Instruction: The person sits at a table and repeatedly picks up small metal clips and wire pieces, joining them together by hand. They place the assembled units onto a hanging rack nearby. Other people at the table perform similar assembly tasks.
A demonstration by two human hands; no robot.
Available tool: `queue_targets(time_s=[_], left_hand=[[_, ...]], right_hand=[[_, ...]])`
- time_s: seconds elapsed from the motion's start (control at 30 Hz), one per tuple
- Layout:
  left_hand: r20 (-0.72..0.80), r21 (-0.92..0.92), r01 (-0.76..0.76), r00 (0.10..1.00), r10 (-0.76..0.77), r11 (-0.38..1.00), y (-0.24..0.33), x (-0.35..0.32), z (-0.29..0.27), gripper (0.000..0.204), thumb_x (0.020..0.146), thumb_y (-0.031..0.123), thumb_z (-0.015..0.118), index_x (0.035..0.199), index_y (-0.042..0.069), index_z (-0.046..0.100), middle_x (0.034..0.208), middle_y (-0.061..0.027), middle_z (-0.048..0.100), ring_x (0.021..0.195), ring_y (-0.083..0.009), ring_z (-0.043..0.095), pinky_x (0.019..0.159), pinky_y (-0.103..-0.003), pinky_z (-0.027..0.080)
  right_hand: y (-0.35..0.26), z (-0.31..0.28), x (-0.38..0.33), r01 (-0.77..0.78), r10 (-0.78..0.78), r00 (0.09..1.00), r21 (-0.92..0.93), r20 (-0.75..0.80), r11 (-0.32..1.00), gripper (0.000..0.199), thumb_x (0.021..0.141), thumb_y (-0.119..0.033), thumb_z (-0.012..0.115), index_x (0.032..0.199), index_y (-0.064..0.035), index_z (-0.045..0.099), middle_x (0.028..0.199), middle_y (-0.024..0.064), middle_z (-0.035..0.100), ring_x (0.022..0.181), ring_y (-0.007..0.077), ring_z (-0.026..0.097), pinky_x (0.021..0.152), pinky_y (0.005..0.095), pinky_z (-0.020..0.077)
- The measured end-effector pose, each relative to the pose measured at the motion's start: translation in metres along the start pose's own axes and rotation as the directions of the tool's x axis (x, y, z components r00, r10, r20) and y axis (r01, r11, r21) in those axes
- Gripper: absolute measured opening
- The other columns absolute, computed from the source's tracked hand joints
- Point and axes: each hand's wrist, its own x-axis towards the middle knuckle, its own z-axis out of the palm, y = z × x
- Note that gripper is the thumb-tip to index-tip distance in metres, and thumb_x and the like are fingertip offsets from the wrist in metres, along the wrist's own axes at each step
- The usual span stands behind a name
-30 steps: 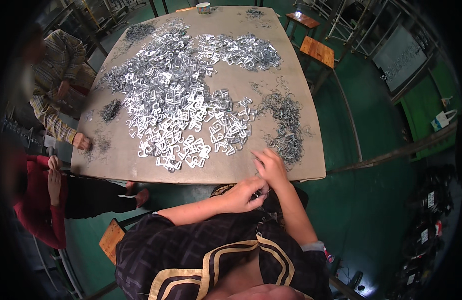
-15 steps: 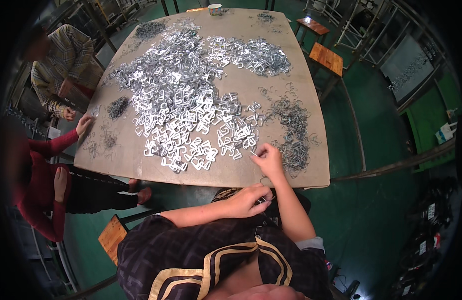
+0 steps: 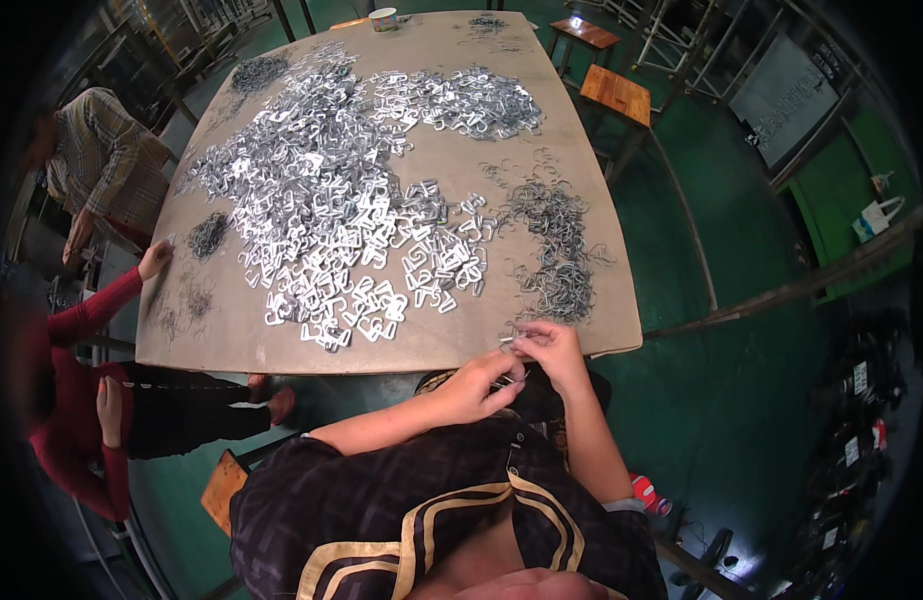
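My left hand [image 3: 481,387], at the table's near edge, is closed round small shiny metal pieces partly hidden by its fingers. Right beside it, my right hand [image 3: 553,352] pinches a small silver metal piece [image 3: 509,339] between thumb and fingertips. Ahead of both hands spreads a large heap of bent silver metal hooks [image 3: 331,215]. To the right lies a heap of thin, dark curved wire clips [image 3: 559,270], just beyond my right hand. Whether the pieces in my two hands touch cannot be made out.
The brown-covered table [image 3: 421,348] also bears smaller wire heaps, one a dark clump [image 3: 209,236] at the left, and a paper tub [image 3: 383,19] at the far edge. A co-worker's hand [image 3: 155,260] rests at the left edge. Wooden stools [image 3: 617,94] stand at the right.
My right hand has drawn back from the silver heap's near right end to my left hand, the pinched piece with it. My left hand has risen slightly; the whole view has shifted.
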Motion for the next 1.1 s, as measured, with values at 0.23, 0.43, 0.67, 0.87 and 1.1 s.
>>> queue_targets(time_s=[0.23, 0.43, 0.67, 0.87, 1.1], left_hand=[[-0.060, -0.023, 0.098, 0.993, -0.099, 0.995, 0.010, 0.005, -0.001, 0.012, 0.087, 0.006, 0.064, 0.096, 0.001, 0.057, 0.091, -0.0125, 0.061, 0.084, -0.0259, 0.062, 0.073, -0.034, 0.049], [-0.106, 0.040, 0.016, 0.994, -0.012, 0.999, 0.006, 0.010, 0.005, 0.013, 0.087, 0.005, 0.066, 0.096, 0.001, 0.058, 0.090, -0.0128, 0.061, 0.083, -0.0277, 0.061, 0.073, -0.035, 0.048], [-0.096, 0.099, 0.013, 0.995, -0.003, 0.995, 0.006, 0.010, 0.011, 0.014, 0.085, 0.004, 0.069, 0.095, 0.001, 0.059, 0.089, -0.0130, 0.060, 0.084, -0.0296, 0.060, 0.074, -0.036, 0.048], [-0.063, 0.123, -0.030, 0.997, 0.038, 0.992, 0.004, 0.007, 0.015, 0.015, 0.084, 0.003, 0.069, 0.093, 0.002, 0.058, 0.089, -0.0140, 0.060, 0.082, -0.0317, 0.060, 0.072, -0.037, 0.048], [-0.058, 0.157, -0.022, 0.998, 0.031, 0.987, 0.013, 0.007, 0.016, 0.015, 0.082, 0.006, 0.068, 0.089, 0.002, 0.056, 0.082, -0.0142, 0.060, 0.079, -0.0350, 0.058, 0.070, -0.043, 0.047]], right_hand=[[-0.014, -0.004, -0.023, 0.041, -0.054, 0.987, -0.085, -0.148, 0.996, 0.015, 0.087, -0.005, 0.069, 0.099, 0.0051, 0.070, 0.083, 0.0062, 0.068, 0.067, 0.0093, 0.062, 0.060, 0.0215, 0.0508], [-0.019, 0.008, -0.049, 0.171, -0.155, 0.959, 0.047, -0.238, 0.984, 0.010, 0.085, -0.004, 0.072, 0.090, 0.0044, 0.070, 0.075, 0.0022, 0.063, 0.061, 0.0074, 0.056, 0.056, 0.0205, 0.0452], [-0.027, 0.020, -0.066, 0.252, -0.276, 0.904, -0.116, -0.326, 0.961, 0.011, 0.086, -0.004, 0.071, 0.084, 0.0071, 0.069, 0.075, 0.0019, 0.063, 0.064, 0.0066, 0.058, 0.059, 0.0216, 0.0471], [-0.013, 0.020, -0.074, 0.276, -0.313, 0.880, -0.151, -0.357, 0.949, 0.010, 0.085, -0.003, 0.071, 0.085, 0.0066, 0.070, 0.075, 0.0026, 0.062, 0.065, 0.0061, 0.057, 0.058, 0.0211, 0.0450], [-0.011, 0.024, -0.082, 0.302, -0.343, 0.860, -0.165, -0.378, 0.939, 0.007, 0.084, -0.001, 0.072, 0.087, 0.0062, 0.070, 0.076, 0.0035, 0.062, 0.068, 0.0059, 0.056, 0.059, 0.0202, 0.0439]])
